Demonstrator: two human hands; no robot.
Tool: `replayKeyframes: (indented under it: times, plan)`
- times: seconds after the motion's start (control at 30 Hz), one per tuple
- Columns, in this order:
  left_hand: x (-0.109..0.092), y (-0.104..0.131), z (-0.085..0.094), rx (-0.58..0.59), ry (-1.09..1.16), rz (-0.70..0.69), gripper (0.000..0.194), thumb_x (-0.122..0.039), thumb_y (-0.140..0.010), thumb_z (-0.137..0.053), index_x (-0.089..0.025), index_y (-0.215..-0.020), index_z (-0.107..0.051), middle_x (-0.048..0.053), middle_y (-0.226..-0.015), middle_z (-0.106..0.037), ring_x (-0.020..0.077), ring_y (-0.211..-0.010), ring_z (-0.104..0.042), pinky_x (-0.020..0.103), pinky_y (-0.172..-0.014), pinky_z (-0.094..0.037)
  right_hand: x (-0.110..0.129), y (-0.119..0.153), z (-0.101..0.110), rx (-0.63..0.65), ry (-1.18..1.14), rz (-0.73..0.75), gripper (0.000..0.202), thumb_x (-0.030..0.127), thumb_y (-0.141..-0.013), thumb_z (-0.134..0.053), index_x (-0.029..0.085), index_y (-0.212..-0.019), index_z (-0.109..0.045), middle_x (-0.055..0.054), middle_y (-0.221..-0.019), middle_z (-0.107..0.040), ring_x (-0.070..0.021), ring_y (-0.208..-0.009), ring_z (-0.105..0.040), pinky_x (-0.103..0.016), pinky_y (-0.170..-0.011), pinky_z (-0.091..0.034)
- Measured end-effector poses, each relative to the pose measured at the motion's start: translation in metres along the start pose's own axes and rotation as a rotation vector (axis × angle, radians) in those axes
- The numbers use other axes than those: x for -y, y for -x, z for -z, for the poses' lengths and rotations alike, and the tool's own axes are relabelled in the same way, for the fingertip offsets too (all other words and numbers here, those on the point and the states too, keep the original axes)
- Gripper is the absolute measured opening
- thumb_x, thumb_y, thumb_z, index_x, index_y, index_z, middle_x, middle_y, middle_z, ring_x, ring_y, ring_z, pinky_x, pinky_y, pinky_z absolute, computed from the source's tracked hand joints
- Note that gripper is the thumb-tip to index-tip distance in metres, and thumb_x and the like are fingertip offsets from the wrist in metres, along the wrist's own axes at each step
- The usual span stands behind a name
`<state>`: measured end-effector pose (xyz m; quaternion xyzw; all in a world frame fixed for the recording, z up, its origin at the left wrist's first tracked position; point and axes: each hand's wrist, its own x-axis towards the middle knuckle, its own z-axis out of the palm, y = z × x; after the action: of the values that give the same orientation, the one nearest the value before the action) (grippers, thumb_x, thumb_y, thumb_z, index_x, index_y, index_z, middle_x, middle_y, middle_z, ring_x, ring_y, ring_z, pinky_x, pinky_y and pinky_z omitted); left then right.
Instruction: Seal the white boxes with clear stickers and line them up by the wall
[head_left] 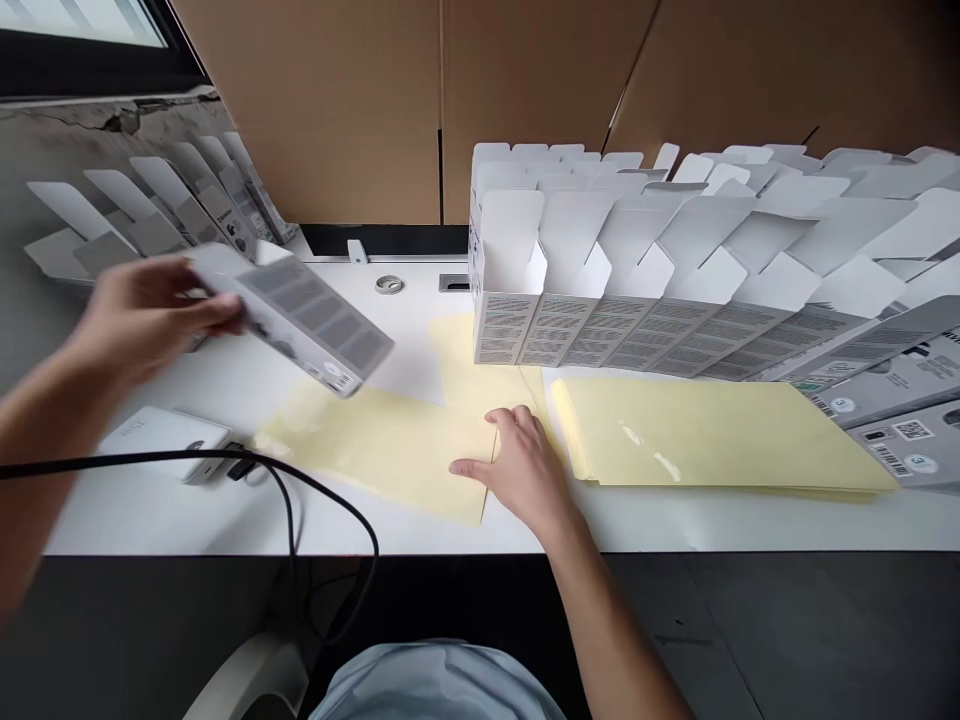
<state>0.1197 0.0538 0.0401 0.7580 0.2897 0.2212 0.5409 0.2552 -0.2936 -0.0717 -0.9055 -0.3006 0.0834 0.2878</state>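
Printed carton (319,325) pinched by one end, loose yellow sheets (375,440) under the other hand

The left hand (154,320) has its grip closed on the carton's end nearest it, thumb on the near side; the printed far end tilts down over the left part of the table (735,520). The right hand (529,465) is spread, thumb apart from the fingers, at the right edge of the yellow sheets, grasping nothing that shows; whether its fingertips press on them I cannot tell.

Held only by that end, the carton could swivel or slip, and a tighter pinch might crease the thin card. The sheets overlap, so a sideways drag of the right hand could shift more than one.

Nearer the front edge, a black cable (330,490) loops from the white power bank (169,442) and could snag the left forearm. To the right lies a stack of yellow sheets (720,430), just in front of the row of open cartons (592,330); a knock there might fan the stack or bend upright flaps. More cartons (161,205) stand at the far left.
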Motion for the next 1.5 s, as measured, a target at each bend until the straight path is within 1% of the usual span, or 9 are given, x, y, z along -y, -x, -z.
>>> replayKeyframes:
  times: [0.23, 0.4, 0.6, 0.77, 0.83, 0.93, 1.1, 1.27, 1.5]
  plan:
    - [0.038, -0.049, -0.101, 0.33, 0.27, 0.0, 0.037, -0.029, -0.047, -0.09, -0.017, -0.064, -0.06, 0.001, -0.062, -0.054, 0.0119, -0.057, -0.051, 0.026, -0.053, -0.043, 0.009, -0.007, 0.008, 0.111, 0.074, -0.06, 0.059, 0.044, -0.06, -0.086, 0.02, -0.104, -0.056, -0.009, -0.113, -0.055, -0.0312, -0.107, -0.057, -0.036, -0.075, -0.048]
    - [0.049, -0.068, -0.128, 0.384, 0.284, 0.062, 0.045, -0.052, -0.054, -0.085, -0.017, -0.065, -0.059, 0.002, -0.063, -0.05, 0.0115, -0.052, -0.044, 0.028, -0.051, -0.038, 0.014, -0.001, 0.014, 0.174, 0.082, -0.063, 0.058, 0.042, -0.056, -0.088, 0.02, -0.096, -0.052, -0.008, -0.111, -0.056, -0.0297, -0.104, -0.057, -0.035, -0.078, -0.047]
    - [0.058, -0.08, -0.146, 0.2, 0.139, 0.108, 0.045, -0.044, -0.057, -0.088, -0.015, -0.082, -0.063, 0.005, -0.078, -0.06, 0.0127, -0.059, -0.05, 0.028, -0.057, -0.038, 0.006, 0.013, 0.009, 0.135, -0.135, -0.146, 0.049, 0.024, -0.071, -0.074, 0.023, -0.114, -0.051, -0.004, -0.094, -0.063, -0.0265, -0.093, -0.062, -0.034, -0.071, -0.047]
    - [0.041, -0.035, -0.148, -0.274, -0.193, -0.428, 0.017, -0.031, -0.08, -0.069, -0.019, -0.088, -0.062, 0.003, -0.092, -0.063, 0.0103, -0.062, -0.048, 0.026, -0.061, -0.042, -0.012, 0.026, -0.002, 0.07, -0.634, -0.118, 0.054, 0.022, -0.081, -0.063, 0.026, -0.133, -0.048, 0.001, -0.08, -0.062, -0.0191, -0.074, -0.062, -0.032, -0.068, -0.051]
    - [0.032, -0.001, -0.148, -0.156, -0.276, -0.682, 0.006, -0.021, -0.083, -0.064, -0.018, -0.079, -0.061, 0.001, -0.078, -0.06, 0.009, -0.057, -0.045, 0.024, -0.058, -0.042, -0.018, 0.031, -0.003, 0.06, -0.85, -0.145, 0.054, 0.027, -0.079, -0.07, 0.023, -0.13, -0.052, -0.002, -0.088, -0.068, -0.0189, -0.078, -0.065, -0.032, -0.07, -0.053]
    - [0.029, 0.05, -0.153, 0.303, -0.311, -0.881, 0.007, -0.014, -0.088, -0.058, -0.017, -0.089, -0.065, 0.003, -0.086, -0.065, 0.0095, -0.063, -0.053, 0.021, -0.054, -0.043, -0.021, 0.038, -0.002, 0.023, -1.056, -0.191, 0.053, 0.033, -0.074, -0.08, 0.02, -0.121, -0.059, -0.006, -0.091, -0.073, -0.0192, -0.081, -0.068, -0.03, -0.072, -0.055]
    - [0.044, 0.093, -0.178, 0.537, -0.396, -0.753, 0.039, -0.032, -0.094, -0.058, -0.016, -0.129, -0.053, 0.016, -0.133, -0.056, 0.0092, -0.063, -0.057, 0.023, -0.053, -0.047, -0.02, 0.041, 0.002, 0.005, -1.231, -0.166, 0.039, 0.034, -0.075, -0.082, 0.02, -0.108, -0.069, -0.008, -0.095, -0.077, -0.0202, -0.086, -0.071, -0.03, -0.078, -0.057]
    - [0.047, 0.089, -0.194, 0.577, -0.45, -0.637, 0.051, -0.05, -0.09, -0.062, -0.014, -0.126, -0.055, 0.011, -0.106, -0.061, 0.018, -0.075, -0.06, 0.028, -0.061, -0.049, -0.019, 0.045, 0.005, -0.003, -1.296, -0.219, 0.029, 0.039, -0.077, -0.08, 0.02, -0.098, -0.073, -0.008, -0.097, -0.078, -0.0205, -0.087, -0.072, -0.031, -0.079, -0.058]
    - [0.05, 0.08, -0.189, 0.474, -0.335, -0.552, 0.047, -0.048, -0.088, -0.066, -0.015, -0.12, -0.059, 0.007, -0.098, -0.055, 0.0133, -0.067, -0.051, 0.026, -0.058, -0.045, -0.024, 0.081, 0.016, 0.116, -1.056, -0.278, 0.025, 0.041, -0.079, -0.077, 0.017, -0.086, -0.074, -0.005, -0.075, -0.074, -0.0157, -0.068, -0.069, -0.024, -0.064, -0.057]
